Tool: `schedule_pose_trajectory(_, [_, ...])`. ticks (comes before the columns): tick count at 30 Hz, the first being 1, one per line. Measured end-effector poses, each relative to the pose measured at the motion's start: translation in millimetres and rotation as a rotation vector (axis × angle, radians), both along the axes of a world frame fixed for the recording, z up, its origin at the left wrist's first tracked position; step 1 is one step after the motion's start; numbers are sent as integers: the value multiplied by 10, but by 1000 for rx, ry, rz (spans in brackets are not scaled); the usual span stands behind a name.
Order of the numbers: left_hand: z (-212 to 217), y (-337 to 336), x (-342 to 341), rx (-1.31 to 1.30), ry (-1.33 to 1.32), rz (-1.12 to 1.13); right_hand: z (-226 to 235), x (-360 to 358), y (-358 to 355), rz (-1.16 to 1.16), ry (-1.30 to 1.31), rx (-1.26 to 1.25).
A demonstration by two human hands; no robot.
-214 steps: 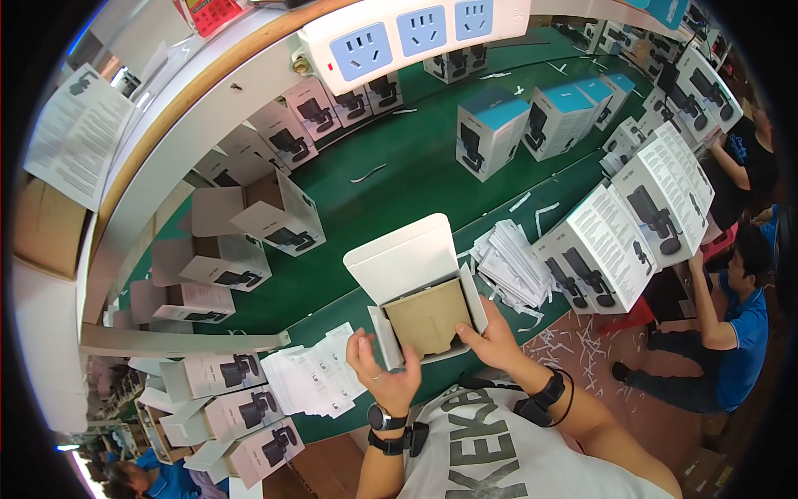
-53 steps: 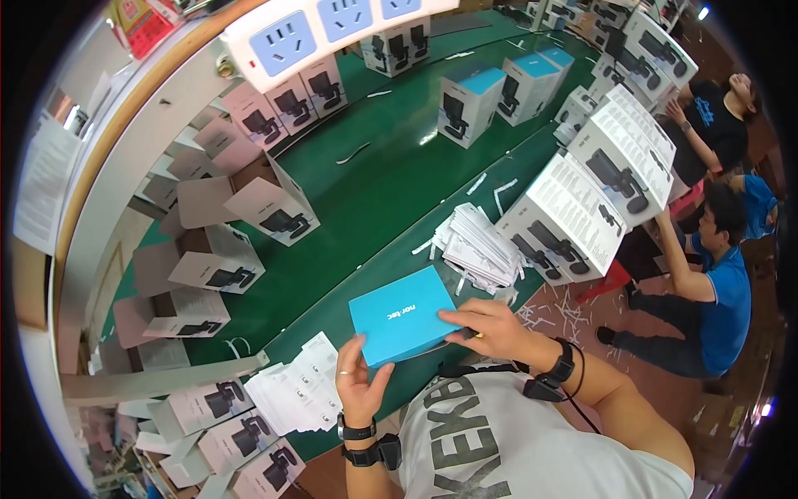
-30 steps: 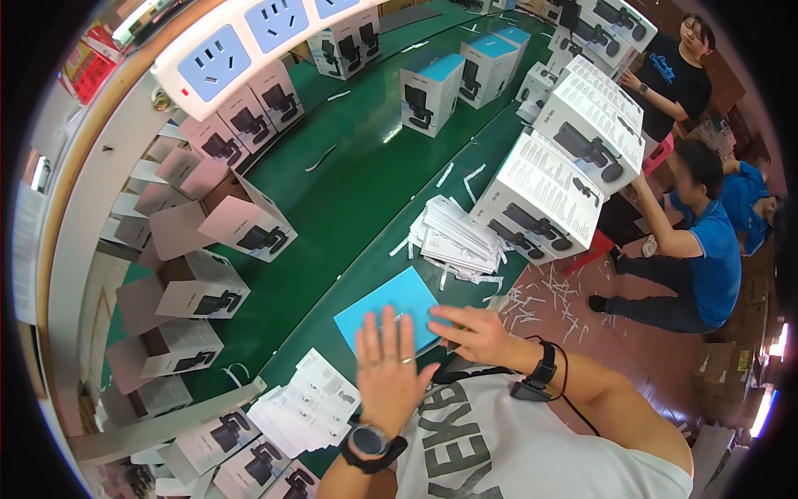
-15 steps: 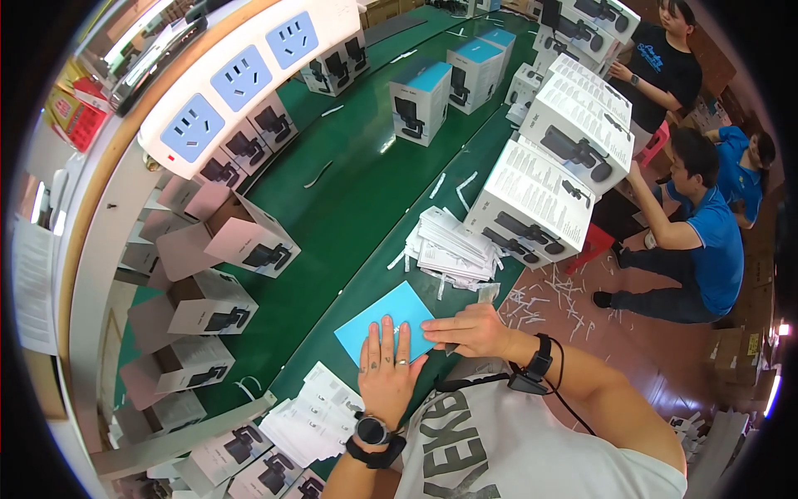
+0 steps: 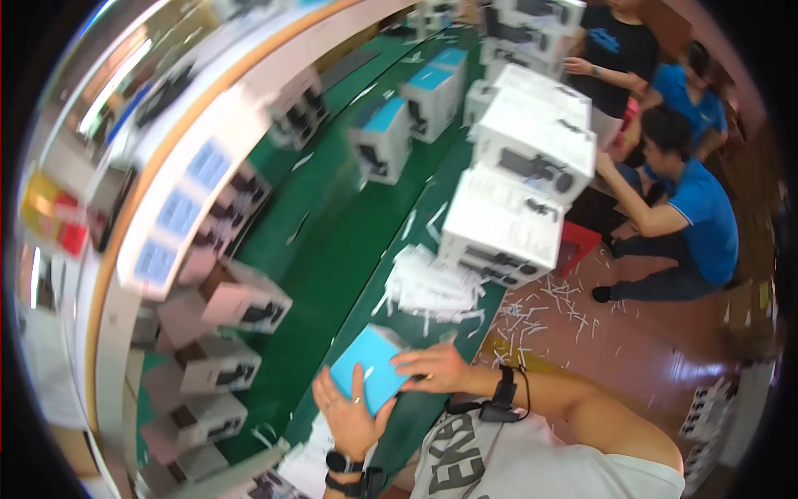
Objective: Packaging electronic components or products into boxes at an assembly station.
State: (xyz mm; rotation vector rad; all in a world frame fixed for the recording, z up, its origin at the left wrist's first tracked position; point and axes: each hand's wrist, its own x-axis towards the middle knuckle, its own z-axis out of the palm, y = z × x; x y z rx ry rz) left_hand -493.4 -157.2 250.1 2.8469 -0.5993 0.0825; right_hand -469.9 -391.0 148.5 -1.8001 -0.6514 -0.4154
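A box with a bright blue face [image 5: 363,372] is between my hands at the near edge of the green bench; a greyish side shows along its far edge. My left hand [image 5: 347,416] is at its left and near side, with some fingers along the edge and one lying on the blue face. From the right, my right hand [image 5: 436,368] rests its fingertips on the opposite edge of the face, its thumb tucked low. Blur hides the finer finger contacts. Just beyond is a loose pile of white folded papers [image 5: 428,281]; more white papers [image 5: 307,456] lie beside my left wrist.
Large white printed cartons [image 5: 499,223] are stacked at the right bench edge. Blue-topped boxes [image 5: 384,141] stand farther back. Open-flapped boxes [image 5: 220,366] line the left side below a power strip [image 5: 179,212]. A person in a blue shirt [image 5: 702,224] sits at the right, with others behind.
The whole view has shifted and blurred. The blue-faced box has tilted so a side shows. My left hand has moved from flat on the face to its left edge.
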Motion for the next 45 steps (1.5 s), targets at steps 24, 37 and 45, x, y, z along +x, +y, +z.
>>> schedule_pose_trajectory(24, [-1114, -1565, 4439, 227, -251, 270, -621, -669, -1587, -178, 1287, 336])
schedule_pose_trajectory(37, [-416, 1924, 2788, 1049, -957, 342, -637, -321, -1355, -128, 1406, 370])
schedule_pose_trajectory(45, [352, 1318, 1177, 18, -144, 144, 115, 567, -391, 70, 803, 122])
